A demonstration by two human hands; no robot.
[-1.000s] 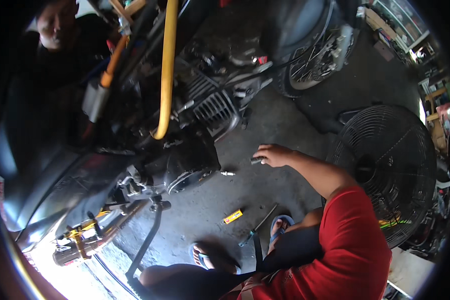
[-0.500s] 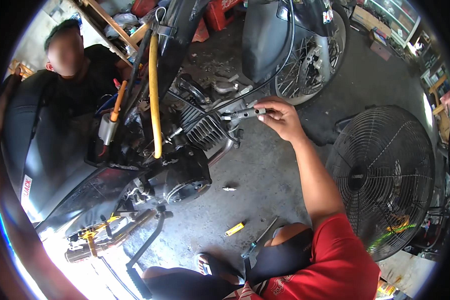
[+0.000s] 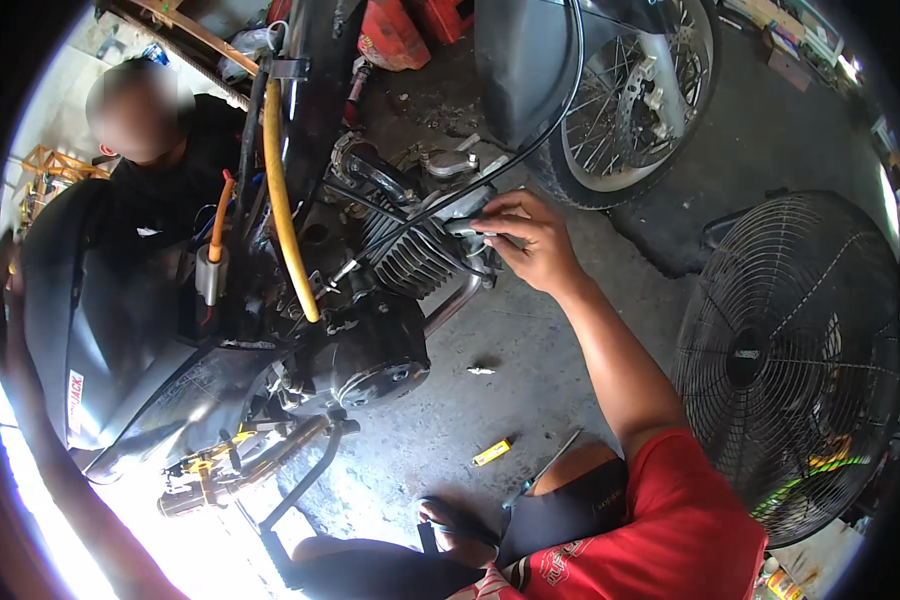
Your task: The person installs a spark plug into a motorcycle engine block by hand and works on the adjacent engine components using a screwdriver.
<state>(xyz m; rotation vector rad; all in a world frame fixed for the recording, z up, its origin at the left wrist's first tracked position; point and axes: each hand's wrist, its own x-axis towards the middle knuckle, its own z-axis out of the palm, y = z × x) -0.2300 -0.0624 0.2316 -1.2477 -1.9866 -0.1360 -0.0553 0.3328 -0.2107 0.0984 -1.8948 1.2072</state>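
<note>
Pinching a small grey metal part [image 3: 470, 228] in the right hand [image 3: 535, 245], fingers closed on it, right against the finned engine cylinder [image 3: 410, 255] of the motorcycle. Left hand out of view.

The metal tool [image 3: 475, 228] is a small, slim, grey piece, held roughly level in the fingertips of the right hand [image 3: 535, 245]. Its tip rests against the finned engine cylinder [image 3: 410, 255] of the motorcycle. The cylinder is dark grey, with closely spaced cooling fins, tilted on the frame, above the concrete floor [image 3: 530, 360].
</note>
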